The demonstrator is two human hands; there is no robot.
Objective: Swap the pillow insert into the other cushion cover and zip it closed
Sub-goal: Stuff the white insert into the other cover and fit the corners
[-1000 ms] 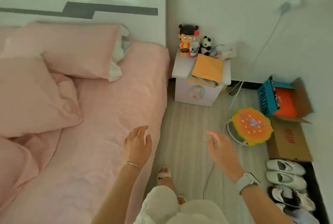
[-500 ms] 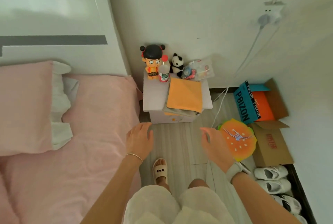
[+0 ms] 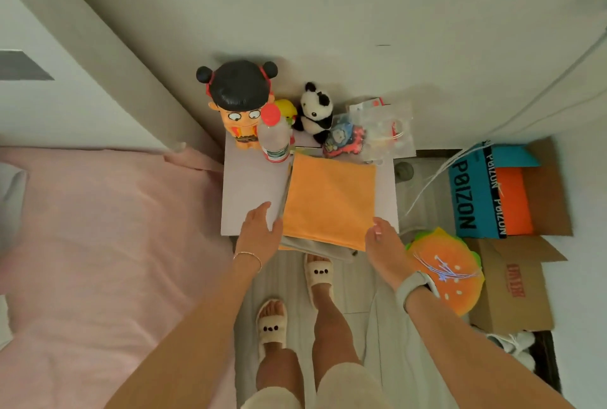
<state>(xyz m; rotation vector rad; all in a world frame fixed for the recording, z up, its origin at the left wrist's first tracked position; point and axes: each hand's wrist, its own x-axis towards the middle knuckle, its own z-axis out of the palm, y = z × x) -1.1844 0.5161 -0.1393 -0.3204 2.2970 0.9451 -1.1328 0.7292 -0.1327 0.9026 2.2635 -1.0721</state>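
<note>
A folded orange cushion cover point(image 3: 328, 201) lies on a small white bedside table point(image 3: 249, 191), on top of a folded beige cloth point(image 3: 315, 246) that sticks out over the front edge. My left hand point(image 3: 261, 232) reaches to the cover's left edge with fingers relaxed, holding nothing. My right hand point(image 3: 382, 242) hovers at the cover's front right corner, fingers loosely extended, also holding nothing. Whether either hand touches the cloth I cannot tell. No pillow is in view now.
A cartoon doll point(image 3: 239, 103), a plastic bottle point(image 3: 274, 137), a toy panda point(image 3: 313, 111) and a clear bag of trinkets point(image 3: 377, 131) crowd the table's back. The pink bed point(image 3: 108, 244) lies left. A burger-shaped cushion point(image 3: 450, 274), cardboard boxes point(image 3: 512, 280) and white shoes point(image 3: 515, 343) sit right.
I have stepped up to the bedside table and the view has tilted down. Both hands have moved forward from the bed's edge to the sides of the orange cover.
</note>
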